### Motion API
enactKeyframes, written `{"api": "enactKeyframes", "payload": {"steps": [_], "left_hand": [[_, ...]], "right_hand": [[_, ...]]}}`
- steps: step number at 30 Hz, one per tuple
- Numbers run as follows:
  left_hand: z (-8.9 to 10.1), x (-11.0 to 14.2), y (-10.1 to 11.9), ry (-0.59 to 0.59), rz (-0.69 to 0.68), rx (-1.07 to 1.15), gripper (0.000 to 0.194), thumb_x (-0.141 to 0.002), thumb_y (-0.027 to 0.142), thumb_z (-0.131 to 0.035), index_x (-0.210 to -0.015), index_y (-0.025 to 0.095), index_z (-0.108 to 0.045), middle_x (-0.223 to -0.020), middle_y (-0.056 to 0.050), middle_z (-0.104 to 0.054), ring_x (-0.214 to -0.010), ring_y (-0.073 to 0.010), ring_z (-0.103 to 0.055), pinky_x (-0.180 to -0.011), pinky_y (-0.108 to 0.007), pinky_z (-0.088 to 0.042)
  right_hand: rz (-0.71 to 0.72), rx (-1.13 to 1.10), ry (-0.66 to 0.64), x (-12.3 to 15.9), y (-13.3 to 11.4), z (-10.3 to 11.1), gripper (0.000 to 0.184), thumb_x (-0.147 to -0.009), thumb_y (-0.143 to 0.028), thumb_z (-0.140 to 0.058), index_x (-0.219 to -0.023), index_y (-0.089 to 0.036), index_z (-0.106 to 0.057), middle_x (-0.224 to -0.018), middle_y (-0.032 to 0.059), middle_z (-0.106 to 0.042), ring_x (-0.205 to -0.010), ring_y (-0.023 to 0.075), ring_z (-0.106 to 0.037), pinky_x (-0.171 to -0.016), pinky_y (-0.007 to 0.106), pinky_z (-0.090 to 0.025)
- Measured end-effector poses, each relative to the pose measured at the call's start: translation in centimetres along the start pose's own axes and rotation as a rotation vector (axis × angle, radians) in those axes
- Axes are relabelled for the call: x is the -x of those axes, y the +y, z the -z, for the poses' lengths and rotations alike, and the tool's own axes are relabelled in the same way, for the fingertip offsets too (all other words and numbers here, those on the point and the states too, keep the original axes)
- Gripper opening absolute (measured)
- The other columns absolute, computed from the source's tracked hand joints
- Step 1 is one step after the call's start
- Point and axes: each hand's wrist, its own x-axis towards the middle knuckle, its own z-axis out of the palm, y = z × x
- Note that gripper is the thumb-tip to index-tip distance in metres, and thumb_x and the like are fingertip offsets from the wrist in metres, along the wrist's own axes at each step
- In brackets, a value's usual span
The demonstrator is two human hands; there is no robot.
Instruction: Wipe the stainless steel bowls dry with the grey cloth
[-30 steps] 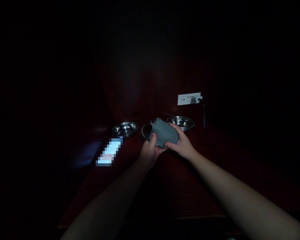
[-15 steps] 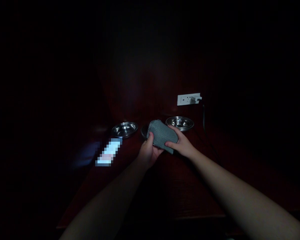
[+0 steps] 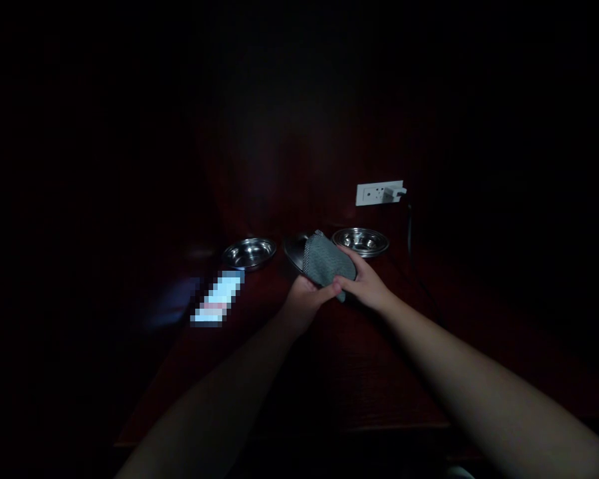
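A grey-green cloth (image 3: 328,261) with a stitched edge lies folded over a shiny steel dish (image 3: 293,253), which tilts up between my hands. Only the dish's left part shows past the cloth. My left hand (image 3: 305,301) is closed on the dish's near side, thumb across the cloth's lower edge, its other fingers hidden beneath. From the right, my right hand (image 3: 367,283) is closed round the cloth and the rim under it. The two thumbs meet near the cloth's lower corner.
A steel dish (image 3: 249,253) stands on the dark red table (image 3: 379,392) at left, and stacked steel dishes (image 3: 361,241) at right. A lit, pixelated rectangle (image 3: 217,298) lies at left. Behind are a wall socket (image 3: 379,193) with a plug and a hanging cable (image 3: 409,233). Surroundings are very dark.
My left thumb has swung right and down, from the cloth's left side to its lower edge beside the right thumb. More of the dish shows at the left. The view has shifted slightly.
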Motion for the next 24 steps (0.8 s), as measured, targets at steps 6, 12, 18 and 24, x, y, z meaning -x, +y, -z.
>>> {"api": "enactKeyframes", "payload": {"steps": [6,12,18,24], "left_hand": [[0.1,-0.4,-0.2,0.168,-0.025,0.047,0.038,-0.074,0.030,-0.066,-0.107,0.012,-0.060,-0.106,-0.012,-0.066,-0.099,-0.0247,-0.061,-0.091,-0.044,-0.045],[0.0,-0.6,0.1,0.294,-0.040,0.160,0.035,-0.081,0.028,-0.058,-0.113,0.015,-0.054,-0.111,-0.012,-0.064,-0.106,-0.0241,-0.059,-0.092,-0.045,-0.045],[0.4,-0.7,0.5,0.295,-0.013,0.154,0.036,-0.081,0.027,-0.058,-0.114,0.015,-0.053,-0.114,-0.013,-0.062,-0.107,-0.0251,-0.058,-0.093,-0.046,-0.044],[1.2,-1.0,1.2,0.274,-0.048,0.124,0.037,-0.079,0.026,-0.061,-0.112,0.012,-0.054,-0.113,-0.014,-0.063,-0.107,-0.0256,-0.058,-0.093,-0.045,-0.044]], "right_hand": [[-0.059,0.010,0.006,0.2,-0.4,-0.3,0.080,-0.061,-0.047,-0.073,-0.129,-0.019,-0.041,-0.129,0.0112,-0.048,-0.118,0.0274,-0.047,-0.102,0.044,-0.036],[-0.187,-0.102,0.072,0.0,-0.2,-0.4,0.083,-0.060,-0.047,-0.074,-0.129,-0.020,-0.037,-0.127,0.0124,-0.047,-0.113,0.0265,-0.050,-0.099,0.045,-0.038],[-0.314,-0.199,0.053,-0.1,-0.1,-0.3,0.094,-0.056,-0.049,-0.076,-0.133,-0.020,-0.031,-0.133,0.0148,-0.042,-0.117,0.0271,-0.049,-0.100,0.045,-0.037],[-0.302,-0.271,0.010,-0.3,0.4,0.5,0.091,-0.057,-0.049,-0.075,-0.133,-0.021,-0.035,-0.139,0.0132,-0.040,-0.123,0.0275,-0.044,-0.104,0.045,-0.033]]}}
